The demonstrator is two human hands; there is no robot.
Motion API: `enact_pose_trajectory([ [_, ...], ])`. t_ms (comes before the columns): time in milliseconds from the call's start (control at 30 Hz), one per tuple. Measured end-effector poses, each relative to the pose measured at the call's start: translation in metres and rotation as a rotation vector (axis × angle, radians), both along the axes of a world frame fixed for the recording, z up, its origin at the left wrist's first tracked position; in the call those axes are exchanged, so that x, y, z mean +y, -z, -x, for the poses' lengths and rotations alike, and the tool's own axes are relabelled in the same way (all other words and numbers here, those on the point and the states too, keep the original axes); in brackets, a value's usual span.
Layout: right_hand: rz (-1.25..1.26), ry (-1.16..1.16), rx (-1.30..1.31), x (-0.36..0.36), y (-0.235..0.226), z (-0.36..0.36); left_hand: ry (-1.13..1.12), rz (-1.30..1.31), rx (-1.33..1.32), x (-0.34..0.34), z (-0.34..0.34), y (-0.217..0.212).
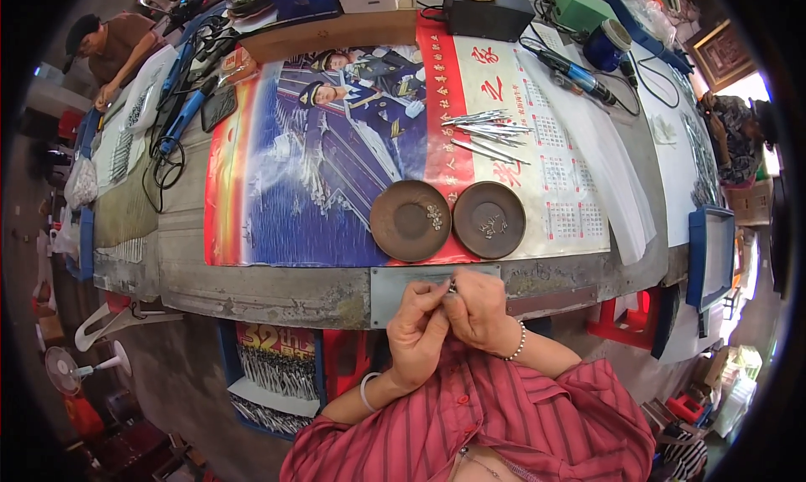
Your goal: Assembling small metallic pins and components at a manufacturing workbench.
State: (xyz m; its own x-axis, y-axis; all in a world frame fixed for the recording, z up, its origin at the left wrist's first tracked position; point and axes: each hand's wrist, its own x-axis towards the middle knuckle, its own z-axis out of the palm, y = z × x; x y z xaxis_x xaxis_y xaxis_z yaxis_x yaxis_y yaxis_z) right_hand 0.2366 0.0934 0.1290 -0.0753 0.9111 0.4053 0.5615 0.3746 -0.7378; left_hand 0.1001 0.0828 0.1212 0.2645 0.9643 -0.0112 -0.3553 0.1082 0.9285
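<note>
My left hand (417, 332) and my right hand (480, 312) meet at the table's near edge, above a grey metal plate (388, 290). Fingers of both are pinched around a small dark metallic piece (453, 286), mostly hidden by the fingertips. Just beyond them stand two round brown dishes. In the left dish (399, 230) lies a small cluster of tiny silvery pieces (434, 217); the right dish (489, 198) holds some tiny thin pieces (493, 226). Behind the dishes, a pile of slim silver metal sticks (489, 127) rests on the poster (336, 222).
Blue-handled corded tools (182, 121) lie at the left, another corded tool (579, 81) at the right. A black box (487, 16) stands at the back. Below the table, a blue crate (231, 356) holds many metal pieces. Other people (126, 49) sit at both sides.
</note>
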Motion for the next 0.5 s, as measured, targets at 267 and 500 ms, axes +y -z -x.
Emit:
enact_pose_trajectory([
  [267, 0.161, 0.486, 0.624, 0.030, 0.011, -0.030, 0.105, 0.269, -0.305, 0.000, 0.001, 0.002],
  [500, 0.122, 0.257, 0.567, 0.008, 0.003, -0.020, 0.102, 0.501, -0.450, -0.001, 0.006, -0.001],
])
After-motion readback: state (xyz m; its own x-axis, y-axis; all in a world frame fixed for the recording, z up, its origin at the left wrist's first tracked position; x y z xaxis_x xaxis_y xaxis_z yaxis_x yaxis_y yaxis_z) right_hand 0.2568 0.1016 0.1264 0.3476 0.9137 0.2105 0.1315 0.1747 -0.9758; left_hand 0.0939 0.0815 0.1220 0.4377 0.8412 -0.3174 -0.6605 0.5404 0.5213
